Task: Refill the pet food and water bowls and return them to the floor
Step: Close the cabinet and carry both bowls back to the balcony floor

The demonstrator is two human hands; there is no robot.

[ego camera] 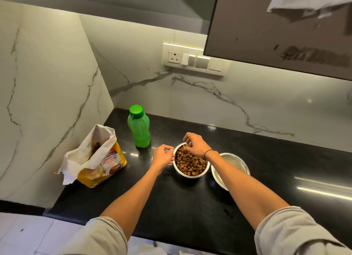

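Black bench [190, 207] against marble walls, seen from above. Near its middle, a steel food bowl [191, 175] heaped with brown kibble [190, 163]. Just beside it on the right, nearly touching, a second steel bowl [231, 167], seemingly with clear water, partly hidden by the right forearm.

Left hand [163, 155] at the food bowl's left rim, fingers curled, fingertips touching or pinching the edge; exact grip hard to tell. Right hand [195, 145] reaching over the far side of the same bowl, fingers bent downward into the kibble, tips among the pieces; whether any piece is pinched cannot be told. Thin black band [208, 152] on the right wrist.

Far left of the bowls, a green bottle [139, 128] standing upright with cap on. Further left, near the side wall, an opened yellow pet food bag [97, 159], top torn wide, white lining folded out, leaning slightly. Socket panel [194, 59] on the far wall.
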